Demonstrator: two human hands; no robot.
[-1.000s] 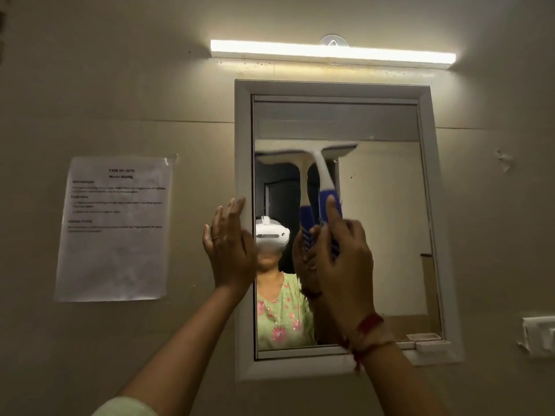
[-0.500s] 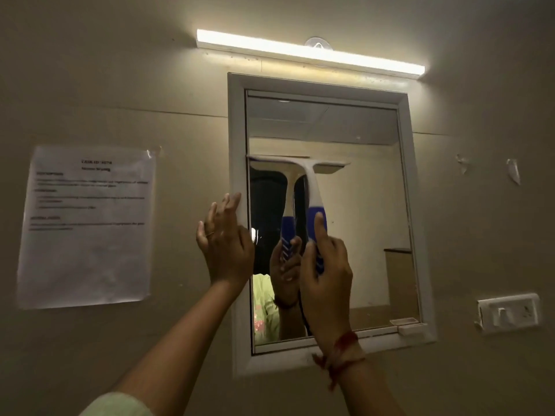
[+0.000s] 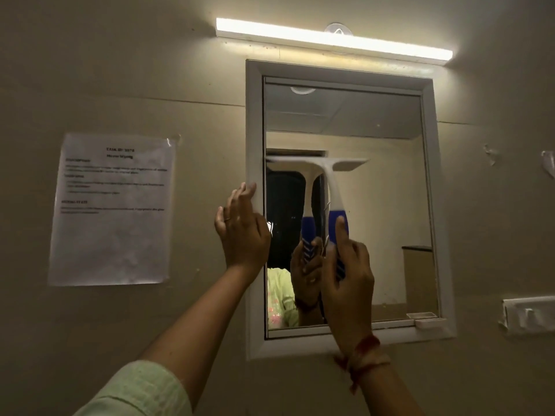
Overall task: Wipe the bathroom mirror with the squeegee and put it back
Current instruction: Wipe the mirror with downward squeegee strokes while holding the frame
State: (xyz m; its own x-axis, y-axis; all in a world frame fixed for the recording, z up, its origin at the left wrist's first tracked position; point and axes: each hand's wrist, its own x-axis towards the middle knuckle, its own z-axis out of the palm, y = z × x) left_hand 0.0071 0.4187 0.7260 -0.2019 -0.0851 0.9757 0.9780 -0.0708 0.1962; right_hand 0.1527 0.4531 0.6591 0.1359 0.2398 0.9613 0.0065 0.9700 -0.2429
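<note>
A white-framed mirror (image 3: 390, 190) hangs on the beige wall. My right hand (image 3: 348, 280) grips the blue handle of a white squeegee (image 3: 330, 181), index finger stretched up along it. Its blade lies flat against the left half of the glass, about mid-height, and its reflection shows just to the left. My left hand (image 3: 241, 232) rests flat on the mirror's left frame edge, fingers spread, holding nothing.
A lit tube light (image 3: 333, 40) runs above the mirror. A printed paper sheet (image 3: 112, 210) is taped to the wall on the left. A switch plate (image 3: 528, 315) sits at the right, with bits of tape (image 3: 548, 163) above it.
The squeegee has slid down the glass from near the upper part to about mid-height. The view tilted and shifted. My left hand stays on the frame's left edge.
</note>
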